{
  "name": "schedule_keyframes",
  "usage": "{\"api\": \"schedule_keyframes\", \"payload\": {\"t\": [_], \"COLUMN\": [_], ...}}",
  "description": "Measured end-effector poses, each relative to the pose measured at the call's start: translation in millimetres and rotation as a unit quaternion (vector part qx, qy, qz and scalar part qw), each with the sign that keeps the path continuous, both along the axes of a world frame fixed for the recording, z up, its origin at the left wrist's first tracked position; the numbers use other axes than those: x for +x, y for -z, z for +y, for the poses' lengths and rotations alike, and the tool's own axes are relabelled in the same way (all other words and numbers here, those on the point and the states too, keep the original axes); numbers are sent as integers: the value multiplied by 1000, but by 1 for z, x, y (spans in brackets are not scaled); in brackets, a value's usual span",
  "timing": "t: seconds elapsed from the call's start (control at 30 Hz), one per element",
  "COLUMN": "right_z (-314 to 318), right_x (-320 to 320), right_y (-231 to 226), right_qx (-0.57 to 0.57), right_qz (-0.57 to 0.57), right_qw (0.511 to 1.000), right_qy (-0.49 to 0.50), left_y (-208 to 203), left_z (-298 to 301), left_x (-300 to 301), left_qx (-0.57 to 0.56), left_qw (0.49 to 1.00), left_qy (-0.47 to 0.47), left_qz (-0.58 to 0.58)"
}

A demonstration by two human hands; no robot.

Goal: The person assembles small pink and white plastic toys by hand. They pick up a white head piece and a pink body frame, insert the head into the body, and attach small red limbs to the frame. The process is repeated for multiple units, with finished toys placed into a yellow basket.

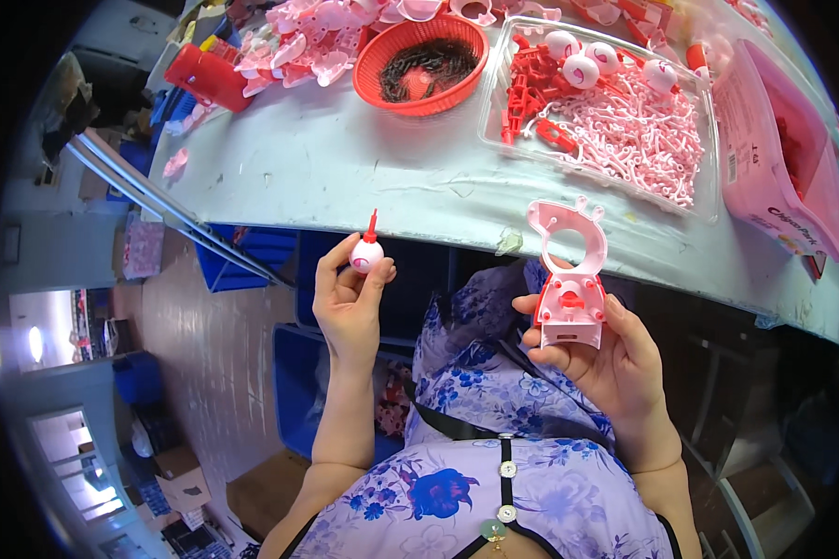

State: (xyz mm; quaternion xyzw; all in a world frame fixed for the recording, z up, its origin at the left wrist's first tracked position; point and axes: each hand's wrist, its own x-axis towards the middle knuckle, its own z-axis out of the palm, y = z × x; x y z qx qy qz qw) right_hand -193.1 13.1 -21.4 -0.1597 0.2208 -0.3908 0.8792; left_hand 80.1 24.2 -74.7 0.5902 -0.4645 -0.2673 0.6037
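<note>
Between the thumb and fingers of my left hand [352, 293] is a white ball with a pink swirl [366, 257], its red stem [372, 226] pointing up. My right hand [615, 359] grips a pink plastic toy shell [569, 296], with a round opening in its upper part and red pieces along its lower sides. The shell's inner side, with several red-tipped posts, faces up. Both hands are just in front of the table's near edge, apart from each other. Fingers behind the shell are partly hidden.
On the table [326, 182] stand a red basket [373, 98] of dark small parts, a clear tray [494, 140] of pink sticks, red parts and white balls, and a pink box [764, 186]. Pink shells [312, 42] are heaped behind. Blue bins [294, 410] sit below the edge.
</note>
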Motion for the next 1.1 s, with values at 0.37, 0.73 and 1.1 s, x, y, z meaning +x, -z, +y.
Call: {"api": "schedule_keyframes", "payload": {"t": [0.37, 0.73, 1.1], "right_z": [-3, 7, 19], "right_x": [-10, 5, -15], "right_y": [8, -10, 9], "right_qx": [-1, -17, -14], "right_qz": [-21, 13, -17], "right_qw": [1000, 1000, 1000], "right_qy": [21, 6, -2], "left_y": [8, -5, -29], "left_z": [0, -4, -11], "left_x": [-1, 17, -26], "left_qx": [-30, 34, 35], "left_qw": [999, 935, 901], "left_qy": [7, 131, 249], "left_qz": [31, 328, 354]}}
